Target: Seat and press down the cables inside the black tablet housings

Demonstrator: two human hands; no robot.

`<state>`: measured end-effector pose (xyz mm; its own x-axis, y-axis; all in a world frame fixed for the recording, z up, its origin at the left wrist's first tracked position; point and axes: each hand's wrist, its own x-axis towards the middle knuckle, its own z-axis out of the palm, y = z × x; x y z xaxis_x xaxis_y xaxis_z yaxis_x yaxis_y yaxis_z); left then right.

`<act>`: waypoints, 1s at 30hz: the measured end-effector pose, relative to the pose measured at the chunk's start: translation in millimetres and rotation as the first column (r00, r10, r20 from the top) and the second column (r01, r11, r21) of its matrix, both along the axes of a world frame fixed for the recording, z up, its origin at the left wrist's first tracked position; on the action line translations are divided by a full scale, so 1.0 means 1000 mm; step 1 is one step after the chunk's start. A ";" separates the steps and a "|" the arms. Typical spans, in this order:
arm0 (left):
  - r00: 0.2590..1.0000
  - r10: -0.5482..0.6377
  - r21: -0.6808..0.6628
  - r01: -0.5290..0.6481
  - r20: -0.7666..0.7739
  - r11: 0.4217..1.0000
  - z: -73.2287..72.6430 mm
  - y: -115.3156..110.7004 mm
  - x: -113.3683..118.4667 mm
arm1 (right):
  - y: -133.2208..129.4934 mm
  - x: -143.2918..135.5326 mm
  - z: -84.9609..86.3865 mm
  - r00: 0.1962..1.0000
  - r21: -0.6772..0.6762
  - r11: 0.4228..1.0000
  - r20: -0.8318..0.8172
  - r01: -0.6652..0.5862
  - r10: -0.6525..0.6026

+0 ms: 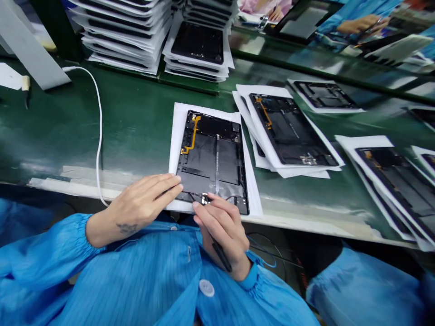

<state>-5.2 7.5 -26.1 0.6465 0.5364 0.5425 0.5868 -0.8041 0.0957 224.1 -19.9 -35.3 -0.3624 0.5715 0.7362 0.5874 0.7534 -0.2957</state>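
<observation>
An opened tablet housing (pixel 204 165) lies on white paper at the bench's front edge. It is black inside, with an orange flex cable (pixel 193 138) on its left and a pale strip down the middle. My left hand (pixel 139 201) is open, its outstretched fingertips resting on the housing's lower left edge. Closed around slim black tweezers (pixel 221 256), my right hand (pixel 222 226) is at the lower edge. The thin tip points toward the area beside a small metallic connector board (pixel 205 198). My fingers hide part of that edge.
More tablet housings (pixel 292 129) lie on paper to the right. Tall stacks of housings (pixel 124 31) interleaved with paper stand at the back. A white cable (pixel 100 122) crosses the bench on the left. Across the bench, a co-worker's hands (pixel 365 25) are at work.
</observation>
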 end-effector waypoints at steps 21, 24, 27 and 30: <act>0.962 0.059 0.046 -0.048 -0.265 0.998 0.025 -0.001 0.019 | 0.034 -0.011 0.033 0.953 -0.506 0.841 -0.299 -0.192 0.037; 0.964 0.070 0.046 -0.061 -0.255 0.997 0.025 -0.001 0.020 | 0.032 -0.009 0.033 0.957 -0.494 0.846 -0.285 -0.203 0.063; 0.966 0.064 0.072 -0.047 -0.250 0.996 0.025 0.000 0.020 | 0.033 -0.009 0.034 0.959 -0.465 0.854 -0.258 -0.231 0.119; 0.978 0.032 0.125 -0.006 -0.207 0.992 0.022 0.002 0.014 | 0.036 -0.010 0.038 0.959 -0.439 0.860 -0.221 -0.258 0.175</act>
